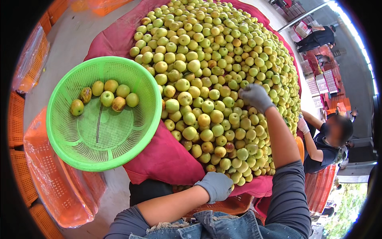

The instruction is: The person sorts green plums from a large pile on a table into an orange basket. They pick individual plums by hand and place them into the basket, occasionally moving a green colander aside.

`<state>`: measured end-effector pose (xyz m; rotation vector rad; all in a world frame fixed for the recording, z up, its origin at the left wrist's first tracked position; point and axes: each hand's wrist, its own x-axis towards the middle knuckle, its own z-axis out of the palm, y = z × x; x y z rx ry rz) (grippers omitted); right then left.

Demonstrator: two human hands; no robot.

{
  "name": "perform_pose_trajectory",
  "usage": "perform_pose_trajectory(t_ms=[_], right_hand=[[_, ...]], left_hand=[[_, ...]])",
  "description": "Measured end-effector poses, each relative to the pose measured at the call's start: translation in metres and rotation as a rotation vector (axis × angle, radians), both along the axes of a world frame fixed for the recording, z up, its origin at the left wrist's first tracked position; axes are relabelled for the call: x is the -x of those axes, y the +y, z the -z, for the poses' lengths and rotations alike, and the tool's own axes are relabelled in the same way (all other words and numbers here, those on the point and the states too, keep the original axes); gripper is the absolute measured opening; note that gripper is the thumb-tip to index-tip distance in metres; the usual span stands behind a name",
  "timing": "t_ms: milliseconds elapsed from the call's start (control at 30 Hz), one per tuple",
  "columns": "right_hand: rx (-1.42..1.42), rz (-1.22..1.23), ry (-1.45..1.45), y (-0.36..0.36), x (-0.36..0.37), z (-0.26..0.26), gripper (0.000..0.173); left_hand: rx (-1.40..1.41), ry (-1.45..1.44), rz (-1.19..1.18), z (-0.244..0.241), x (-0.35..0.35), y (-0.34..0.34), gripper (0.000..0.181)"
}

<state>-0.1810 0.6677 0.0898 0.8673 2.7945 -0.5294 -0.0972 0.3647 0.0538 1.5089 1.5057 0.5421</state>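
Observation:
A large heap of yellow-green jujubes (209,104) lies before me on a crimson cloth (167,155). My left hand (215,185), in a grey glove, is curled at the heap's near edge, with a sliver of one fruit showing at its fingertips. Over the middle right of the heap is my right hand (256,97), gloved alike, its fingers bent down toward the fruit. Whether it grips one is hidden. To the left, a bright green plastic colander basket (104,162) holds several jujubes, some browned, and a dark strip or twig (99,124).
Orange plastic crates (59,191), some wrapped in clear film, stand along the left. An orange-red crate (222,206) sits below the cloth's near edge. At the right, a co-worker (325,140) in white gloves reaches to the heap. Farther off are stacked boxes (322,83) and another person (319,37).

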Motion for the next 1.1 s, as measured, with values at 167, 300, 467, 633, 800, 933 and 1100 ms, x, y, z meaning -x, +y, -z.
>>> perform_pose_trajectory(t_ms=[167,300,467,633,800,933,1100], right_hand=[[-0.310,-0.324,0.187,-0.021,0.110,0.002,0.022],[-0.530,-0.211,-0.133,-0.043,0.173,0.045,0.029],[-0.440,-0.076,-0.523,-0.069,0.198,0.033,0.027],[-0.390,-0.069,-0.564,-0.040,0.174,0.067,0.036],[-0.300,-0.285,-0.514,-0.036,0.120,0.051,0.044],[-0.052,-0.196,-0.076,-0.035,0.068,0.048,0.055],[0.803,0.134,0.505,-0.047,0.026,0.029,0.033]], left_hand=[[-0.045,-0.066,-0.003,0.002,0.004,-0.001,0.029],[-0.032,-0.146,-0.055,0.005,0.006,0.001,0.030],[0.000,-0.167,-0.082,0.004,0.013,0.003,0.031],[-0.031,-0.146,-0.063,0.013,0.004,0.002,0.033],[0.092,-0.110,-0.020,0.001,0.009,0.001,0.035],[0.100,-0.125,0.033,0.000,0.011,0.006,0.035],[0.106,-0.045,0.048,-0.002,0.005,0.008,0.034]])
